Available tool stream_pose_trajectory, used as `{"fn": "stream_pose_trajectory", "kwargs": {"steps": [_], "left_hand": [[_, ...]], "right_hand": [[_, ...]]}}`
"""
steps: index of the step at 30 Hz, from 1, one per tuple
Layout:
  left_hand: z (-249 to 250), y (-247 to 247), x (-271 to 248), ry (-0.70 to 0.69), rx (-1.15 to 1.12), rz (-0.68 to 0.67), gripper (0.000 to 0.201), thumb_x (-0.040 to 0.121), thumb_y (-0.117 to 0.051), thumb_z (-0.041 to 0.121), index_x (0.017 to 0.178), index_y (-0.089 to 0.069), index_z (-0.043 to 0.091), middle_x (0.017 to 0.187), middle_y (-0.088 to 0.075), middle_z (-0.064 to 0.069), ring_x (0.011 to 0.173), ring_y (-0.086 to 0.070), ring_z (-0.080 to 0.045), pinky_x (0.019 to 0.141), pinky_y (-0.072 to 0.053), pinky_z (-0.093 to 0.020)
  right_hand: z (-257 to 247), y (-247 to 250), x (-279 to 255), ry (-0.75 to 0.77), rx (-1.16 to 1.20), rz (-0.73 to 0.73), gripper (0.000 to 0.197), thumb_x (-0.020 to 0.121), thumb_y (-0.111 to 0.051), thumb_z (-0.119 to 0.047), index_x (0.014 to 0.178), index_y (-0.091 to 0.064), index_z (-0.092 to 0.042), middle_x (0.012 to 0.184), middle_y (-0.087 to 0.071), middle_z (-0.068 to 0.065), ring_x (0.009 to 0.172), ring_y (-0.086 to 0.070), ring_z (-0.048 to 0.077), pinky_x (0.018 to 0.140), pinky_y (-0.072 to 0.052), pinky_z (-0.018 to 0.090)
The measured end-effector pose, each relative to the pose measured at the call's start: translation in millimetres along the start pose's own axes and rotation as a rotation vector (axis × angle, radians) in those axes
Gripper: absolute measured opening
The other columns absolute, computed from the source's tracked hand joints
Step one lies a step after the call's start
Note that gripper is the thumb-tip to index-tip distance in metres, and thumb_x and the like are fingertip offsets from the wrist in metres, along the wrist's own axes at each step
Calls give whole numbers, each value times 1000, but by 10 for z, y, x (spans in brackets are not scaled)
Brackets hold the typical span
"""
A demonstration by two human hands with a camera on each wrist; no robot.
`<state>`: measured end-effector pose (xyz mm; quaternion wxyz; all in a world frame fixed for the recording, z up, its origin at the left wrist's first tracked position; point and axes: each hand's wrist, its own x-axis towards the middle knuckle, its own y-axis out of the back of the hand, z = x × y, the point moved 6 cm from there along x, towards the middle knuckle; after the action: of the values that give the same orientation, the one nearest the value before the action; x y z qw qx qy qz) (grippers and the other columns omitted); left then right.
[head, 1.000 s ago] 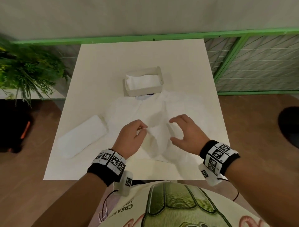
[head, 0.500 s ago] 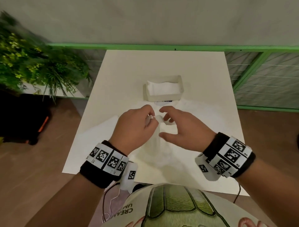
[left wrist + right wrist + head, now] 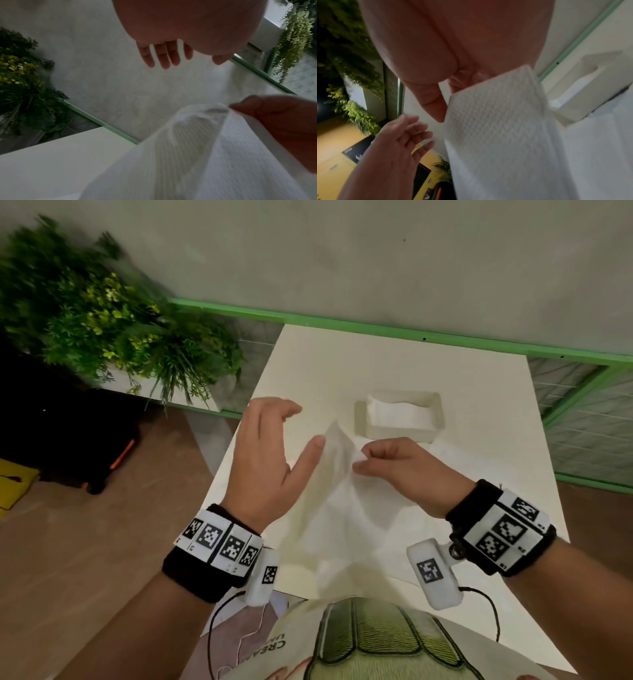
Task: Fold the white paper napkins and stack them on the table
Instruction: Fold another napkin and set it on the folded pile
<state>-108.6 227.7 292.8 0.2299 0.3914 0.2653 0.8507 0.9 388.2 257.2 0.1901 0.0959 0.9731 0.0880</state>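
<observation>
In the head view, the right hand (image 3: 404, 470) pinches the top edge of a white paper napkin (image 3: 337, 474) and holds it lifted above the table (image 3: 342, 364), in front of the napkin box (image 3: 400, 419). The left hand (image 3: 267, 460) is beside it, fingers spread, holding nothing.

The left wrist view shows the relaxed fingers (image 3: 164, 55) apart from the napkin.

The right wrist view shows the thumb (image 3: 433, 100) beside the embossed sheet's edge.

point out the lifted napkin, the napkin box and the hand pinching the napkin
lifted napkin (image 3: 337, 453), head view, on its raised upper part
napkin box (image 3: 363, 421), head view, on its left wall
right hand (image 3: 407, 470), head view, on the back of the hand
</observation>
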Motion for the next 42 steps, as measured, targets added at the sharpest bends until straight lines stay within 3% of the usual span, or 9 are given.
{"fn": "stream_pose_trajectory", "kwargs": {"steps": [9,12,15,18,21,25,29,35,42], "left_hand": [[-673,-343,-484,282,-277,-387,26,91,-68,41,110,-67,23,105,-65,14,102,-61,-9,91,-50,-35],[-912,-300,-539,337,-302,-415,20,95,-59,34,90,-67,17,76,-64,3,73,-59,-17,70,-52,-38],[-1055,-250,-594,313,-225,-534,27,95,-54,39,87,-63,15,70,-61,-1,65,-56,-19,64,-50,-36],[-1110,-245,-680,224,-93,-685,27,92,-53,39,79,-55,15,63,-55,-1,61,-50,-18,64,-47,-40],[-1143,-249,-802,173,-52,-782,26,87,-52,40,73,-47,19,59,-51,0,60,-49,-22,59,-43,-37],[-1428,-181,-1038,307,-70,-846,25,85,-53,41,76,-55,18,61,-54,0,60,-50,-19,59,-41,-34],[-1853,-5,-1342,578,-190,-787,17,86,-61,41,91,-68,27,75,-70,6,66,-65,-15,66,-53,-31],[-2278,24,-1676,934,-412,-616,6,93,-72,13,90,-73,18,72,-72,15,67,-65,-1,65,-50,-19],[-2639,-146,-1525,1168,-465,-286,18,88,-72,-2,103,-68,8,75,-74,9,66,-71,-5,56,-52,-16]], "right_hand": [[-271,-332,313,89,147,21,35,96,-65,-18,90,-54,16,83,-55,17,76,-51,27,72,-40,36],[-253,-282,443,146,-12,227,19,92,-70,-21,100,-65,-5,96,-64,4,85,-57,19,80,-43,33],[-327,-279,464,316,-475,446,60,82,-76,-36,135,-50,-27,132,-50,-2,120,-48,13,102,-38,28],[-337,-689,525,510,-840,208,81,72,-68,-57,145,-45,-29,148,-42,1,141,-33,27,116,-27,48],[54,-1119,728,282,-1032,-171,71,72,-60,-64,137,-52,-35,148,-44,-5,144,-27,24,120,-16,52],[596,-1132,982,-48,-691,-308,40,81,-77,-41,116,-71,-23,123,-67,-5,118,-59,16,105,-44,40],[981,-1012,1120,-227,-217,-191,21,78,-84,-31,80,-73,-13,90,-73,-5,90,-67,14,88,-49,35],[1368,-1179,1256,-485,159,-65,24,87,-73,-2,110,-68,-2,105,-76,15,93,-74,27,74,-58,33],[1348,-1118,1753,-397,77,202,34,87,-74,-6,116,-59,-11,97,-73,13,87,-71,31,76,-58,39]]}}
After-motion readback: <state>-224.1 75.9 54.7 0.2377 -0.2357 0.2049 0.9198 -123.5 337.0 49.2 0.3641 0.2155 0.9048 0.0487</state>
